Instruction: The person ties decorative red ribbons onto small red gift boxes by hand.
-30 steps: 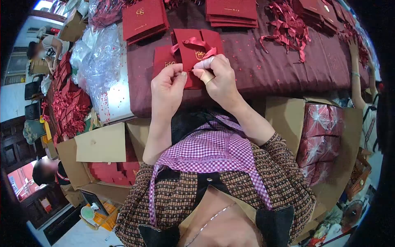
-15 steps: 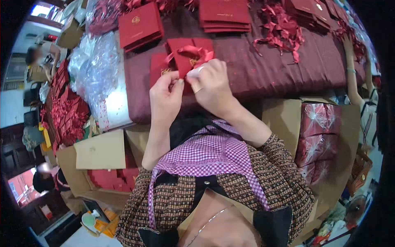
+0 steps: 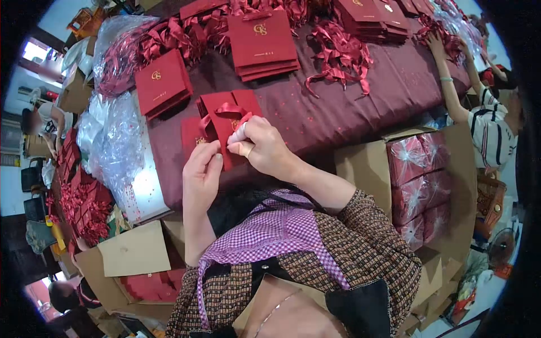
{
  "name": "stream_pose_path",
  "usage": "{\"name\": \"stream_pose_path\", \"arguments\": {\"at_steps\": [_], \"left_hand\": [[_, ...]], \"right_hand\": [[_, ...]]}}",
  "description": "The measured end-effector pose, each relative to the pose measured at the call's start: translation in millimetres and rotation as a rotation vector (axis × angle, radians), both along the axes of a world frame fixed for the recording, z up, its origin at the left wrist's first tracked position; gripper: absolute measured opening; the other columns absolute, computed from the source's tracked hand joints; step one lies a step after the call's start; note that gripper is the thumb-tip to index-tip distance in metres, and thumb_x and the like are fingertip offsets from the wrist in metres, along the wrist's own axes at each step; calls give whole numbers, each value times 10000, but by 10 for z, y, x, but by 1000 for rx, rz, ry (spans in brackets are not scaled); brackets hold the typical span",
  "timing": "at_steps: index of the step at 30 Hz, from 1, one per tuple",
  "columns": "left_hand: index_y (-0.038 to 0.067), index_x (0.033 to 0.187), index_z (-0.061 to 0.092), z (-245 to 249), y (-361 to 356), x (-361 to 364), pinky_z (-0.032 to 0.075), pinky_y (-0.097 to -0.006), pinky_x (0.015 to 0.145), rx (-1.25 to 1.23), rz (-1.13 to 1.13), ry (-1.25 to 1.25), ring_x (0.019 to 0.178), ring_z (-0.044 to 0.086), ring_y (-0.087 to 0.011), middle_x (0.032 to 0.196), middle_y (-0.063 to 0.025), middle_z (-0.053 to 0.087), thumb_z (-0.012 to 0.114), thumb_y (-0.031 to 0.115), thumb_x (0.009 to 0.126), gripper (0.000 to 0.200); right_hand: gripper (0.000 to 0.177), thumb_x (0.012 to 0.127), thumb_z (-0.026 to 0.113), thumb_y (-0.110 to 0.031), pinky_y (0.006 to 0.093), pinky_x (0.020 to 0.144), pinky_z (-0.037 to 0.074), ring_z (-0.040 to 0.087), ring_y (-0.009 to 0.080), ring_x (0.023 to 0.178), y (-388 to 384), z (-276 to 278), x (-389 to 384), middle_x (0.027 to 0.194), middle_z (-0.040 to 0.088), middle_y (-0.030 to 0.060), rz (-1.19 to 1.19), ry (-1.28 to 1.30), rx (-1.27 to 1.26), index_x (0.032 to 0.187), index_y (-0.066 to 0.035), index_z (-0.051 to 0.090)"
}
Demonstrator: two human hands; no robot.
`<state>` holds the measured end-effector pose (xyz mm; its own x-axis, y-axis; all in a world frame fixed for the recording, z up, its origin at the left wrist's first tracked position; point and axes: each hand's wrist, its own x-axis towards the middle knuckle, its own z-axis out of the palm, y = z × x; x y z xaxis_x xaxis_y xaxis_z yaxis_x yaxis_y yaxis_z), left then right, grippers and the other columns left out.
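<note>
A red paper gift bag (image 3: 213, 102) with gold print lies at the near edge of the cloth-covered table, overlapping another red bag (image 3: 191, 130) on its left. A shiny red ribbon (image 3: 228, 107) loops over its front. My right hand (image 3: 264, 147) is closed over the bag's lower part, pinching the ribbon beside a white wrap on one finger. Close by on the left, my left hand (image 3: 202, 176) is closed in a pinch at the bag's edge. What lies between its fingertips is hidden.
Stacks of red bags (image 3: 264, 48) and a heap of ribbons (image 3: 341, 56) cover the table's far side. Open cartons stand at both sides, the right one holding plastic-wrapped red packs (image 3: 420, 180). Clear plastic (image 3: 112, 135) lies left. A co-worker's arms (image 3: 451, 90) reach in at right.
The view has shifted, so the table's far side shows more. Both hands stay close together at the bag, and the ribbon's loop now lies more openly over its front.
</note>
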<state>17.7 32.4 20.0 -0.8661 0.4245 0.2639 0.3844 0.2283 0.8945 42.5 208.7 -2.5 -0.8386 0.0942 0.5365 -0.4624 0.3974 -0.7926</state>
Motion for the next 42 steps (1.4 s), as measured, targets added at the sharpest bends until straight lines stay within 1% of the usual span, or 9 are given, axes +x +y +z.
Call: {"name": "stream_pose_path", "arguments": {"at_steps": [11, 13, 15, 18, 21, 25, 28, 36, 42], "left_hand": [[-50, 909, 581, -34, -107, -91, 460, -287, 676, -127, 8, 96, 730, 566, -216, 818, -129, 557, 558, -87, 766, 150], [-52, 907, 578, -34, -172, -116, 454, -284, 661, -113, -45, 61, 709, 557, -211, 804, -131, 553, 563, -81, 767, 144], [-56, 901, 575, -37, -203, -116, 455, -288, 663, -110, -51, 35, 705, 556, -220, 793, -134, 551, 566, -81, 758, 146], [-55, 909, 582, -49, -181, -95, 480, -319, 680, -120, -153, 105, 741, 592, -256, 807, -146, 586, 561, -100, 735, 181], [-40, 893, 602, 41, -132, 7, 495, -344, 675, -112, -112, -111, 795, 637, -278, 850, -158, 615, 562, -88, 710, 193], [-41, 855, 594, 65, -232, -18, 482, -335, 657, -173, -262, 57, 754, 622, -259, 842, -140, 605, 563, -46, 731, 127], [-34, 847, 596, 42, -263, -1, 462, -311, 653, -125, -384, -42, 741, 604, -232, 817, -121, 592, 556, -51, 749, 107], [-43, 924, 601, -25, -305, 26, 468, -323, 763, -29, -607, -158, 906, 598, -241, 957, -116, 591, 572, -26, 797, 131], [-43, 873, 581, -71, -177, 65, 473, -309, 702, -82, -442, -172, 813, 613, -227, 854, -115, 600, 578, -46, 807, 66]], "right_hand": [[202, 808, 684, -68, 376, 800, 452, 596, 269, 817, -1, 42, 80, 835, 633, 75, 171, -11, 119, 1007, -76, 651], [283, 796, 699, -75, 368, 778, 467, 597, 266, 777, 118, 335, 121, 822, 637, 88, 391, -553, -186, 1074, -88, 652], [327, 790, 709, -96, 348, 756, 477, 609, 247, 766, 227, 470, 91, 807, 643, 88, 393, -601, -203, 1112, -90, 648], [362, 776, 711, -139, 373, 863, 448, 593, 254, 984, 287, 541, -16, 1010, 640, 73, 387, 80, 272, 1129, -109, 635], [498, 740, 721, -234, 483, 1026, 315, 435, 314, 1233, 245, 618, -102, 1178, 563, 106, 471, 205, 531, 1192, -95, 566], [525, 737, 724, -331, 513, 1098, 242, 416, 314, 1276, 279, 523, -143, 1159, 568, 105, 563, 117, 579, 1159, -65, 560], [448, 755, 689, -440, 542, 1089, 244, 513, 300, 1108, 252, 413, -130, 966, 550, 85, 643, 122, 497, 983, -78, 557], [399, 793, 682, -419, 542, 1092, 248, 536, 260, 964, 229, 307, 31, 906, 535, 56, 660, 101, 371, 956, -87, 533], [341, 748, 721, -376, 533, 1069, 284, 560, 247, 864, 254, 252, 22, 794, 547, 33, 613, 110, 256, 826, -86, 560]]}}
